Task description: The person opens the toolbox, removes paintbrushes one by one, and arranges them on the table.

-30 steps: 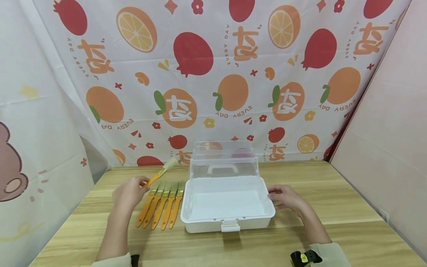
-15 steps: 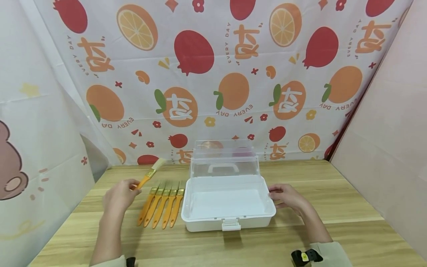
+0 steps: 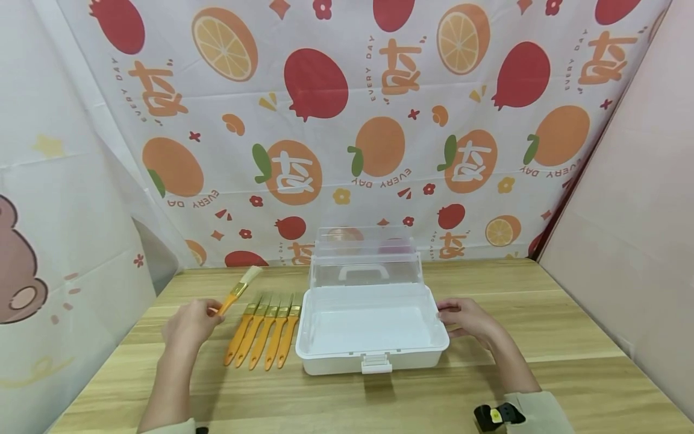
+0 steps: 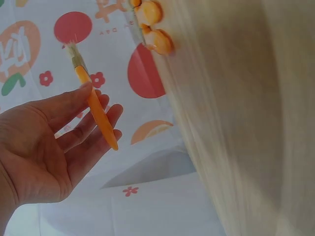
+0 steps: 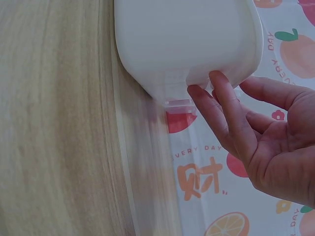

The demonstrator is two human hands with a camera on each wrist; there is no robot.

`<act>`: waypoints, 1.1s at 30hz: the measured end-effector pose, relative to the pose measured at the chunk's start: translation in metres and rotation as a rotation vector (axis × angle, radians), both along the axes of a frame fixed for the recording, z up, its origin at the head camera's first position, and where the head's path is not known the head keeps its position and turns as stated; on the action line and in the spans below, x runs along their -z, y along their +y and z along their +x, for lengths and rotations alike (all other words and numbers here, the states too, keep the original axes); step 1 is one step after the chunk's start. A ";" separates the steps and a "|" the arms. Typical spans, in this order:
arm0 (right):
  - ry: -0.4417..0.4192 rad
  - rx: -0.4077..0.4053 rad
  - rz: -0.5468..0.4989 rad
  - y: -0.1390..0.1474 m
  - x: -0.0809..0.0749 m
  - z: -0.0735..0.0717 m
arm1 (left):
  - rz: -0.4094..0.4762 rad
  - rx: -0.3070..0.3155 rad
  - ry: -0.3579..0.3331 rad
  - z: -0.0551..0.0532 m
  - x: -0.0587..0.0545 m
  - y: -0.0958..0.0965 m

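My left hand (image 3: 190, 322) pinches a flat paintbrush (image 3: 237, 291) by its orange handle, pale bristles pointing up and away to the right. In the left wrist view the thumb and fingertips hold the brush (image 4: 98, 115) in the air. Several matching paintbrushes (image 3: 261, 340) lie side by side on the table, bristles toward the back wall. Right of them stands a white plastic box (image 3: 331, 366), its clear lid (image 3: 365, 274) raised. My right hand (image 3: 468, 322) touches the box's right side; its fingertips (image 5: 216, 76) rest against the wall in the right wrist view.
A light wooden table (image 3: 542, 361) carries everything. Behind it hangs a fruit-printed cloth (image 3: 347, 150), close to the raised lid. Pale cloth walls stand at left (image 3: 70, 199) and right (image 3: 623, 211). A latch (image 3: 376, 363) sticks out from the box front.
My left hand has moved left and slightly down with the paintbrush, away from the row of brushes. My right hand stays at the box, which has not moved.
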State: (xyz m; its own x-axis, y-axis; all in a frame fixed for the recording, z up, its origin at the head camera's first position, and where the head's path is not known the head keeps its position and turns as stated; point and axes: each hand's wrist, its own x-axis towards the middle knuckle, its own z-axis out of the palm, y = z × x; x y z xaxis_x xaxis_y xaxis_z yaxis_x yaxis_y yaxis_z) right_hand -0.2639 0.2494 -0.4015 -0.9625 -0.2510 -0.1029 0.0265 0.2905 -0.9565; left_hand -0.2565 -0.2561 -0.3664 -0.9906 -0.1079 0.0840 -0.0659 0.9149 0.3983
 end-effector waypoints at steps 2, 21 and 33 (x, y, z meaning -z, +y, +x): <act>0.002 -0.004 0.002 0.000 0.000 0.000 | -0.001 -0.002 -0.002 -0.001 0.001 -0.001; -0.004 0.018 0.009 -0.001 -0.001 0.000 | 0.019 0.048 -0.053 -0.004 0.011 -0.014; -0.006 -0.001 0.001 0.001 0.001 -0.002 | 0.094 0.101 -0.102 -0.013 0.021 -0.026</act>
